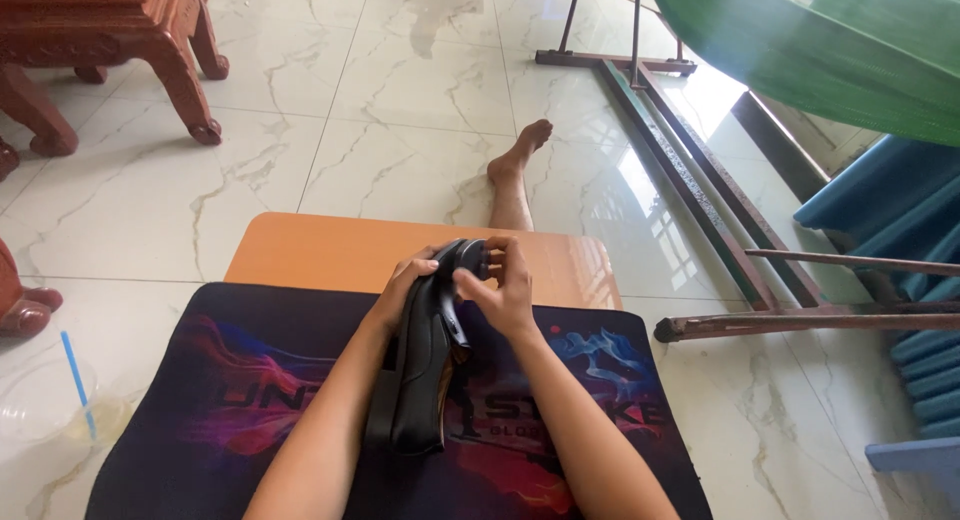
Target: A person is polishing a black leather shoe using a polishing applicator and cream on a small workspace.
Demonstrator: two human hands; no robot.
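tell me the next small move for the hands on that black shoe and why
Probably a small roll of the black shoe toward the right hand. It stands on its side edge over the dark printed mat, the left hand bracing its toe end from behind while the right hand's fingers pinch at the same end. Rolling it would likely bring that spot into clearer view.

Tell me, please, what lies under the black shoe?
Under the black shoe lies a dark printed mat on an orange board. The mat beneath shoe and forearms is covered.

Black leather shoe (425, 365), tilted on edge, toe away, above dark mat.
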